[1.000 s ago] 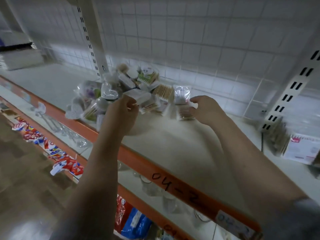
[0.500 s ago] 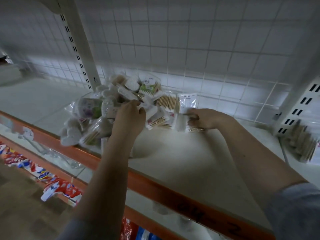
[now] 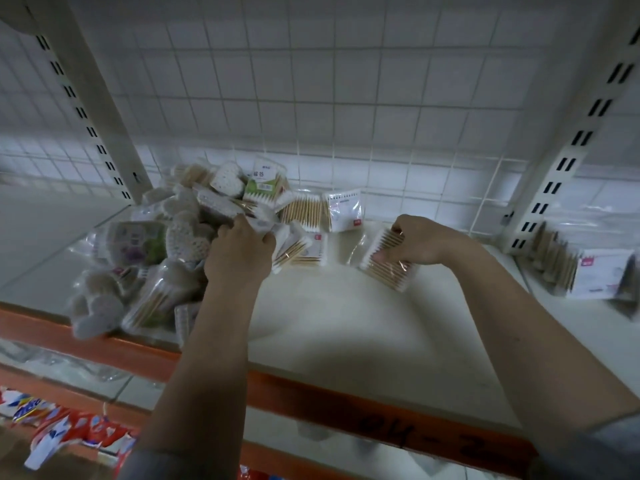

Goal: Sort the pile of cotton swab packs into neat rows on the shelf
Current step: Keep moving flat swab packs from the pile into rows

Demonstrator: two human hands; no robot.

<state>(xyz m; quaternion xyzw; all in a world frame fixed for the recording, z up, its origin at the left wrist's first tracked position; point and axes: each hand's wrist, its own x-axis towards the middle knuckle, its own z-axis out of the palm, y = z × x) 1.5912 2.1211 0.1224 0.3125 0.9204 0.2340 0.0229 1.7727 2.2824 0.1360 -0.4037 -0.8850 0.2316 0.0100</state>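
A jumbled pile of cotton swab packs (image 3: 162,244) lies at the left of the white shelf (image 3: 346,327): clear bags of wooden-stick swabs, heart-shaped boxes, a green-labelled box. My left hand (image 3: 239,252) reaches into the pile's right side and pinches a clear pack (image 3: 258,216) there. My right hand (image 3: 420,242) grips a clear bag of wooden swabs (image 3: 388,263), tilted, just above the shelf to the right of the pile. Two flat swab bags (image 3: 304,211) and a white-labelled pack (image 3: 344,209) sit by the back grid.
A wire grid wall (image 3: 329,116) backs the shelf, with slotted uprights at left (image 3: 86,109) and right (image 3: 568,157). More swab packs (image 3: 585,275) stand beyond the right upright. An orange rail (image 3: 346,403) edges the front; red and white packets (image 3: 65,431) hang below.
My right hand has pulled a swab bag out of the pile's edge and drawn it rightward. My left hand has stayed at the pile. The camera has moved closer and tilted up.
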